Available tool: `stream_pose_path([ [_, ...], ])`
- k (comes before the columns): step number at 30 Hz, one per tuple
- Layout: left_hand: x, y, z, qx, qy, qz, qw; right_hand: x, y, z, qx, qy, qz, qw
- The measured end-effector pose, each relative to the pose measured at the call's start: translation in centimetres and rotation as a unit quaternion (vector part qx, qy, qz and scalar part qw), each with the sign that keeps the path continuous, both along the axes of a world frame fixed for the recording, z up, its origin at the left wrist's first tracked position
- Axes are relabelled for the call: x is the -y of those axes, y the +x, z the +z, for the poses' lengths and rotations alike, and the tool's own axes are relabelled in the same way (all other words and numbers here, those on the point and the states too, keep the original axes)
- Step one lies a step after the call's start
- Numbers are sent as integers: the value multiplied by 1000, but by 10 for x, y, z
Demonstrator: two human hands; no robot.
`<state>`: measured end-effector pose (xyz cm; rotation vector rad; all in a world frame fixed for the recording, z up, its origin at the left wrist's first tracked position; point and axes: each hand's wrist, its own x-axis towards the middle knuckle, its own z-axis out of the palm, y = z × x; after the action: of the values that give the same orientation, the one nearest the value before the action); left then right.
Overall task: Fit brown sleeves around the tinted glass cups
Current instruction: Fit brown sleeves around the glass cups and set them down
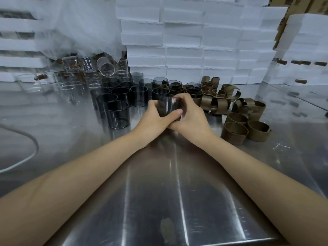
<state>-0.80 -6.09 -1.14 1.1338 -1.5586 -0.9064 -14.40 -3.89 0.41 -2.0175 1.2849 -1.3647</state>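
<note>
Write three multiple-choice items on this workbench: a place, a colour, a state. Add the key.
1. The pile of loose brown sleeves lies: A. on the person's left B. on the person's right C. on the floor
2. The stacked boxes behind the table are: A. red B. green C. white
3. The tinted cup at centre is: A. gripped by left hand and right hand B. lying untouched C. broken

Key: 1 B, it lies beyond the right hand; 2 C, all show white; 3 A, both hands grip it.
</note>
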Motion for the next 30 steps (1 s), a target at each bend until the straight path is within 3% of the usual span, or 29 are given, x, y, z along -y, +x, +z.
stream_pose_path([
  [5,-12,5,16,-196,114,-140,964,1,-4,6,96,96,102,985],
  [8,-15,11,19,-259,165,-219,926,-1,-7,7,112,147,168,968],
  [11,-12,13,19,-310,193,-237,900,-3,-2,5,122,120,169,971],
  [17,-13,7,20,-290,211,-216,908,-1,-8,3,-28,32,107,993],
  [21,-12,9,21,-275,220,-218,910,-1,-10,4,-79,-3,99,992],
  [26,-14,1,18,-248,188,-197,930,1,-15,5,-106,-11,51,993],
  [30,-17,-5,15,-195,128,-173,957,0,-15,6,-196,-43,-10,980],
])
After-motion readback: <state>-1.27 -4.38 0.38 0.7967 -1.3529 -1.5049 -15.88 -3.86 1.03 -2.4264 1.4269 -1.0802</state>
